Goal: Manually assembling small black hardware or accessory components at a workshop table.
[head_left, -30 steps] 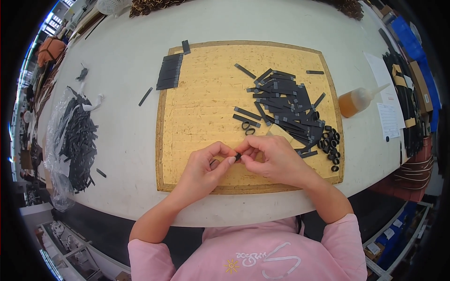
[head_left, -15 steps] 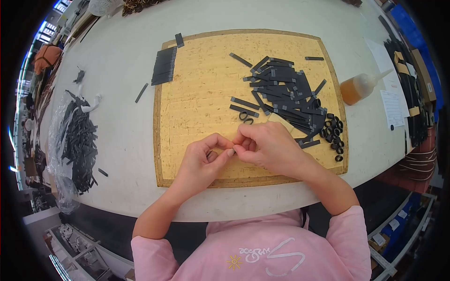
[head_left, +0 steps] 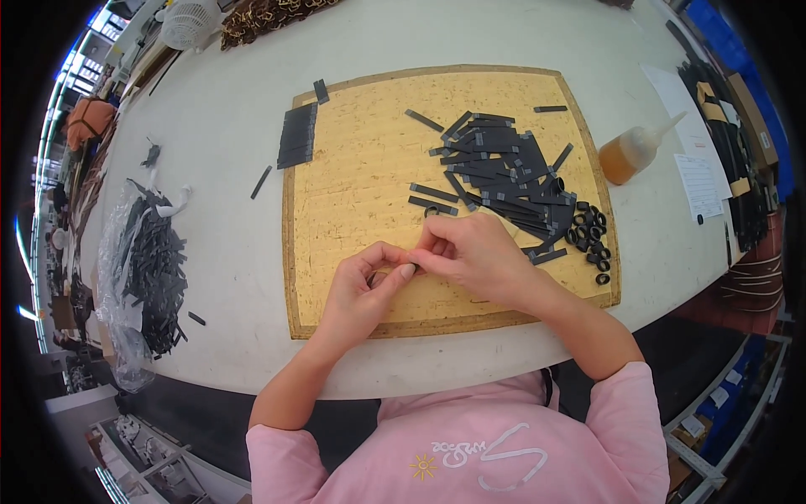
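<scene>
Between the fingertips of both hands, just above the near edge of the tan work board, sits a small black piece, mostly hidden, so its shape cannot be told for sure. The left hand has thumb and forefinger closed to a pinch on it from the left, the other fingers curled under; the right hand meets it from the right, its fingers bent and closed over the same piece, which seems to let both hands press or bend it at once. Beyond the right hand, toward the board's far right part, lies a loose heap of black strips, within easy reach, and at the board's right edge a cluster of small black rings is gathered apart from the strips. One ring lies alone just beyond the fingers. At the board's far left corner rests a neat stack of strips. Off the board's right side an amber squeeze bottle lies tilted, and well off its left side a clear bag of black strips spills open.
</scene>
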The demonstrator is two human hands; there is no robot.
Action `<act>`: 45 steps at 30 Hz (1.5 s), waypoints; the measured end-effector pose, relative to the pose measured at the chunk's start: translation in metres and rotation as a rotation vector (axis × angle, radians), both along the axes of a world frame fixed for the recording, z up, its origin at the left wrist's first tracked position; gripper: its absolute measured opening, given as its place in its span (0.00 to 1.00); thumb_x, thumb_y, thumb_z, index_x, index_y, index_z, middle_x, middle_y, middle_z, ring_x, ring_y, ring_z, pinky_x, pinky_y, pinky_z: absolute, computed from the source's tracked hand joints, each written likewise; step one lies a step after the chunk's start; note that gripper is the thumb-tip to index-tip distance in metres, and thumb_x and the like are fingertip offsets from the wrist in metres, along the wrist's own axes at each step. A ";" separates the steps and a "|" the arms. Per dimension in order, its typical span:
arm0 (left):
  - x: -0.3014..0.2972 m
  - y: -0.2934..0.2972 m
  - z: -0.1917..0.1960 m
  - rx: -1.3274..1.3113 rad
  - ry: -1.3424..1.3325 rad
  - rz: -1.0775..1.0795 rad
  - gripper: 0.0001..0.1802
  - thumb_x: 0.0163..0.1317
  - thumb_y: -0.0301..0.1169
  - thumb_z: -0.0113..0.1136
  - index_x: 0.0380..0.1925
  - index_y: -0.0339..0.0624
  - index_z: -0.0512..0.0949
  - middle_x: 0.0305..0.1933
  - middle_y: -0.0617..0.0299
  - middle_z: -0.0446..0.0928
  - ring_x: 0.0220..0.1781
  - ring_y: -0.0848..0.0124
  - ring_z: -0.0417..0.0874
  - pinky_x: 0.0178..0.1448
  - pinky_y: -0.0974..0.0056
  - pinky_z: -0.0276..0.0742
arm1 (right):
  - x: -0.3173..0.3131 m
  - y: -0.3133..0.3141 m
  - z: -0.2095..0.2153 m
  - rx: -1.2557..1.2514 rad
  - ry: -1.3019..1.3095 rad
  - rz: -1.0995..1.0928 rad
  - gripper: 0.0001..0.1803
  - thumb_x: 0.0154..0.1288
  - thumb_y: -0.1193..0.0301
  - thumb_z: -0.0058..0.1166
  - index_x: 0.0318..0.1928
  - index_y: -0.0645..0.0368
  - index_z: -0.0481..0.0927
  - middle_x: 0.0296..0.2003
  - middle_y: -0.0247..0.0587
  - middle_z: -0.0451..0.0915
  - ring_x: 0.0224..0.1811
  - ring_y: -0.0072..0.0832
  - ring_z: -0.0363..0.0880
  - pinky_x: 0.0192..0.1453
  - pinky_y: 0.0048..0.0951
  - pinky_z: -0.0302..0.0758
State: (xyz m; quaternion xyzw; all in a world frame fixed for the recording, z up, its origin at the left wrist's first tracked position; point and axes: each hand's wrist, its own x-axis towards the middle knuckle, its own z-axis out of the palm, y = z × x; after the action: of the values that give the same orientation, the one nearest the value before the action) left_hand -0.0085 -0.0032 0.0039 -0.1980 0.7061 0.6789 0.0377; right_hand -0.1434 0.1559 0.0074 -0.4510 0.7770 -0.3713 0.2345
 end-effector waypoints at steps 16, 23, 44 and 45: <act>0.011 -0.003 0.013 0.316 0.043 0.103 0.08 0.71 0.28 0.65 0.47 0.38 0.83 0.43 0.68 0.85 0.41 0.87 0.78 0.44 0.79 0.69 | 0.027 0.008 0.008 -0.319 0.038 -0.113 0.13 0.62 0.73 0.68 0.46 0.59 0.80 0.39 0.38 0.78 0.32 0.27 0.84 0.32 0.27 0.81; 0.008 -0.001 0.007 0.269 0.055 0.108 0.05 0.70 0.27 0.64 0.42 0.38 0.83 0.37 0.72 0.81 0.27 0.90 0.67 0.29 0.78 0.59 | 0.032 0.004 0.001 -0.359 -0.026 -0.109 0.13 0.62 0.76 0.67 0.46 0.61 0.80 0.39 0.39 0.78 0.33 0.28 0.85 0.35 0.27 0.83; 0.008 0.000 -0.001 0.166 0.128 0.087 0.06 0.72 0.29 0.60 0.42 0.36 0.80 0.33 0.72 0.80 0.29 0.90 0.66 0.32 0.77 0.59 | 0.033 0.000 -0.006 -0.349 0.038 -0.089 0.12 0.59 0.79 0.66 0.42 0.63 0.78 0.37 0.41 0.79 0.36 0.29 0.88 0.38 0.27 0.86; 0.008 -0.001 -0.002 0.161 0.136 0.080 0.06 0.72 0.29 0.60 0.42 0.36 0.80 0.33 0.72 0.80 0.29 0.89 0.66 0.32 0.77 0.59 | 0.033 0.000 -0.006 -0.349 0.023 -0.093 0.12 0.59 0.79 0.66 0.42 0.63 0.78 0.37 0.41 0.79 0.36 0.29 0.88 0.38 0.27 0.86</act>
State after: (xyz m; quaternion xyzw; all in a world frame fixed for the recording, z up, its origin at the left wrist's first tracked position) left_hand -0.0006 -0.0037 0.0015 -0.1756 0.6416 0.7463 -0.0217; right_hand -0.1103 0.1557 0.0015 -0.4528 0.7233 -0.5059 0.1263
